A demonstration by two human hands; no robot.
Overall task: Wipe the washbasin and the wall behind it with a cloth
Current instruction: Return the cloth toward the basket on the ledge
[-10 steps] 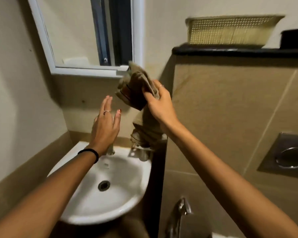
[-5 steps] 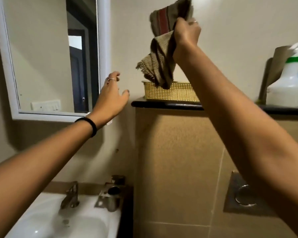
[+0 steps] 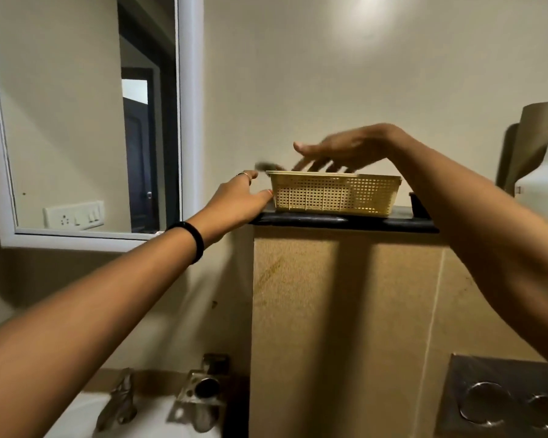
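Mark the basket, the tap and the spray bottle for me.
basket [image 3: 332, 196]: head view, middle of its perforated front wall.
tap [image 3: 119, 398]: head view, on the metal handle over the basin.
spray bottle [image 3: 543, 188]: head view, on its white body at the right edge.

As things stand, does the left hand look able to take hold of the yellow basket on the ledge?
Probably yes. The left hand is open at the basket's left end, thumb near its lower corner, with nothing between them. The right hand hovers above the rim, clear of that end.
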